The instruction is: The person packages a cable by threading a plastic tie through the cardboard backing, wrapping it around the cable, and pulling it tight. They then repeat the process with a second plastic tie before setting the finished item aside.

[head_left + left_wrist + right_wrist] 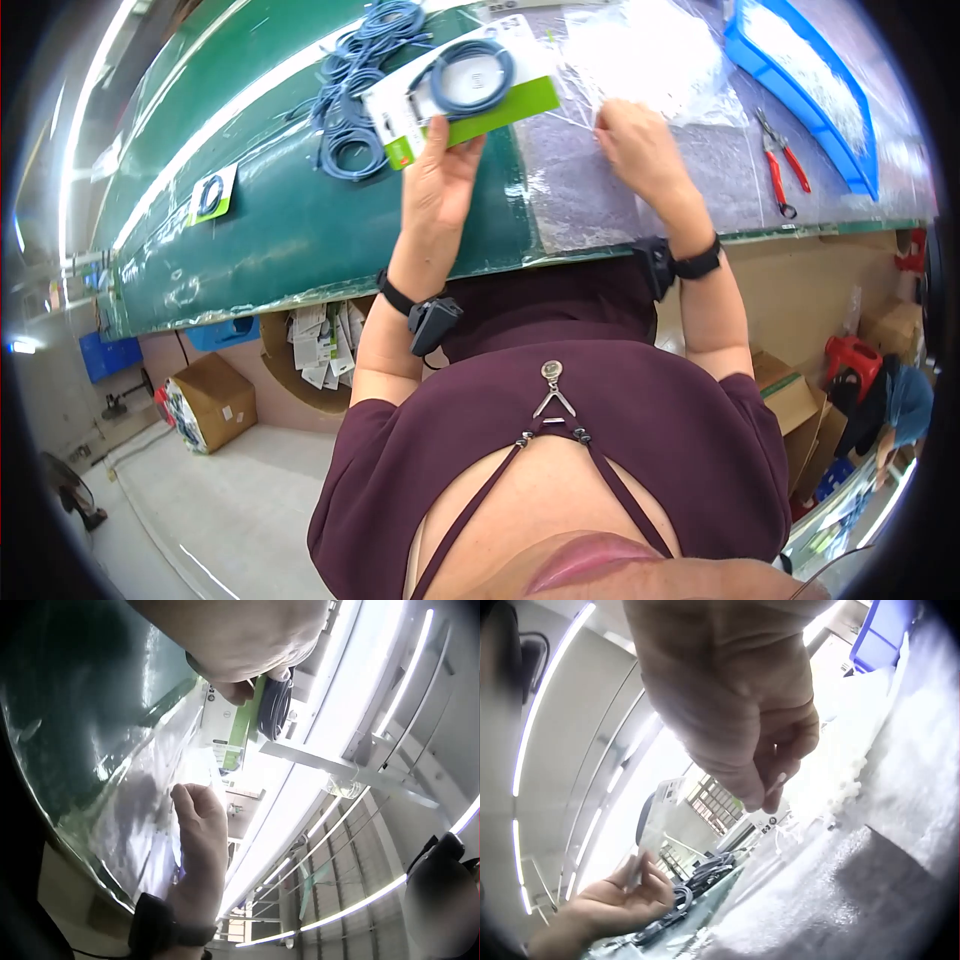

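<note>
Upright in the head view, a white and green packaging card (530, 98) carries a coiled blue cable (470, 106). My left hand (438, 190) grips its lower edge, thumb in front and fingers behind. To the right, my right hand (645, 150) is held over the grey work surface with thumb and fingertips together. Between those fingertips a thin white plastic piece (778, 781) pokes out in the right wrist view; the rest of it is hidden by the fingers. Several loose coils of blue cable (352, 150) lie behind the card.
White plastic pieces (640, 60) are heaped behind my right hand. A blue tray (830, 143) with more white pieces stands at right, beside red-handled cutters (773, 180). Another carded cable (213, 195) lies on the green mat at left. Below the table is a carton of cards (325, 345).
</note>
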Demonstrator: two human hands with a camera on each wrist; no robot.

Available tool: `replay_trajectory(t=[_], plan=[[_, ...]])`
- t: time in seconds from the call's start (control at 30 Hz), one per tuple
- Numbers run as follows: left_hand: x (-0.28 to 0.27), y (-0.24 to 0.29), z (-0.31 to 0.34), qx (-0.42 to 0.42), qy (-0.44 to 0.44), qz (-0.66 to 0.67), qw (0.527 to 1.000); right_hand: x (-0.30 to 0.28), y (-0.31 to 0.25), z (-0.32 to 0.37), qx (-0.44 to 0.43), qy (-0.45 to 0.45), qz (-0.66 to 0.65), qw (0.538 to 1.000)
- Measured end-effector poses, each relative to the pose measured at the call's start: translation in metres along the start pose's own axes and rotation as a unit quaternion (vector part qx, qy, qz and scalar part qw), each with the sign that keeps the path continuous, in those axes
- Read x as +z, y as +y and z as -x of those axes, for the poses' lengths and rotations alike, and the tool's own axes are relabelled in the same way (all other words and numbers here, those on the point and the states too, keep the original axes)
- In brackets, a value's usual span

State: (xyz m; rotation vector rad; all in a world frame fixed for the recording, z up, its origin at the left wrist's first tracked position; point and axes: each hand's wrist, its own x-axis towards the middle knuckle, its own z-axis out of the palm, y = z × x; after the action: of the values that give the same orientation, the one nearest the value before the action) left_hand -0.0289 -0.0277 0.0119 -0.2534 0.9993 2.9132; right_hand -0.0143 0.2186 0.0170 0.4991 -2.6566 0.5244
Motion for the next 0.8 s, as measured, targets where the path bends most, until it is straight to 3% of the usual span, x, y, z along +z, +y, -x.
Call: replay_trajectory(t=[0.07, 0.13, 0.23, 0.27, 0.37, 0.4, 0.5, 0.53, 0.63, 0.8], plan=[[-0.002, -0.003, -0.001, -0.066, -0.018, 0.07, 0.995, -0.023, -0.005, 0.004, 0.084, -0.043, -0.157, 0.983], [0.001, -0.005, 0.0, -0.098, -0.029, 0.107, 0.989, -0.037, -0.014, 0.006, 0.074, -0.025, -0.188, 0.979], [0.02, -0.001, 0.003, -0.231, -0.088, 0.287, 0.925, -0.049, -0.019, 0.009, 0.07, 0.019, -0.244, 0.967], [0.025, -0.002, 0.004, -0.23, -0.088, 0.283, 0.927, -0.05, -0.024, 0.008, 0.06, 0.042, -0.25, 0.965], [0.036, -0.005, 0.009, -0.306, -0.07, 0.379, 0.87, -0.048, -0.038, 0.002, 0.044, 0.091, -0.266, 0.959], [0.04, -0.005, 0.011, -0.306, -0.069, 0.373, 0.873, -0.048, -0.041, -0.001, 0.038, 0.11, -0.261, 0.958], [0.047, -0.004, 0.015, -0.365, -0.083, 0.503, 0.779, -0.049, -0.049, -0.008, 0.029, 0.151, -0.256, 0.954], [0.048, -0.004, 0.016, -0.364, -0.079, 0.498, 0.783, -0.05, -0.05, -0.011, 0.009, 0.164, -0.238, 0.957], [0.05, -0.002, 0.017, -0.374, -0.102, 0.558, 0.734, -0.052, -0.054, -0.017, -0.025, 0.194, -0.207, 0.959], [0.055, 0.001, 0.02, -0.37, -0.084, 0.566, 0.732, -0.053, -0.059, -0.02, -0.044, 0.222, -0.161, 0.961]])
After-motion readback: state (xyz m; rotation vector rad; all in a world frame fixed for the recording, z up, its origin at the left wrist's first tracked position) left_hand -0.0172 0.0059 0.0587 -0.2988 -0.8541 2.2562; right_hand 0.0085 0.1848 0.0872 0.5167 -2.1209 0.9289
